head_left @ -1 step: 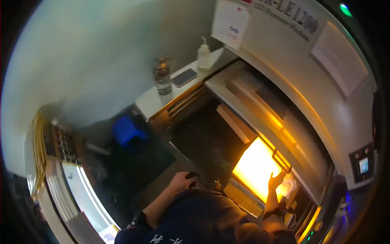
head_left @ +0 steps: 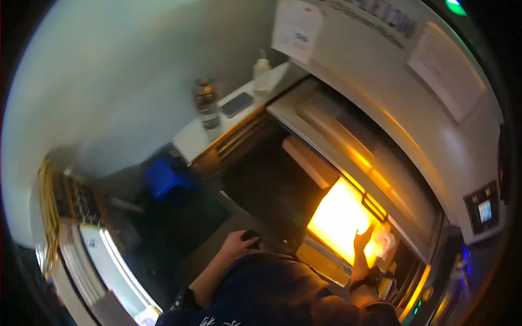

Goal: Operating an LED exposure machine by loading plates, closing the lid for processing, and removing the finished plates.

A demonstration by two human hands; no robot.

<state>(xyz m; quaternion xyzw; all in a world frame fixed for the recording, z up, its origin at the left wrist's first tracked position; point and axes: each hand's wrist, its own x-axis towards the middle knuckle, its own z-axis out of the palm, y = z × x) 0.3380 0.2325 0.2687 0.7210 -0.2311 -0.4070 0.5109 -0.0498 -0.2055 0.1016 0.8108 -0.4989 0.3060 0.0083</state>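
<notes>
My left hand (head_left: 237,245), low in the middle of the view, is closed round a small dark object (head_left: 250,236) whose kind I cannot make out. To the right, my right hand (head_left: 364,239) is held over a brightly glowing yellow panel (head_left: 333,213). Its thumb stands apart from the fingers, and no held thing shows, though glare blurs the fingertips. Just beyond that hand is a dark bar handle (head_left: 375,206) on the front edge of a grey machine lid (head_left: 304,122). Crumpled clear material (head_left: 387,244) lies beside the hand.
A white ledge (head_left: 187,138) along the wall carries a drink bottle (head_left: 206,106), a phone (head_left: 237,105) and a white squeeze bottle (head_left: 261,75). A blue container (head_left: 166,178) stands at left. A lit white box (head_left: 100,261) is lower left, a small control screen (head_left: 484,212) far right.
The whole view has shifted slightly, so things appear a little further left and higher. My right hand is a bit further from the handle; my left hand still grips the dark object.
</notes>
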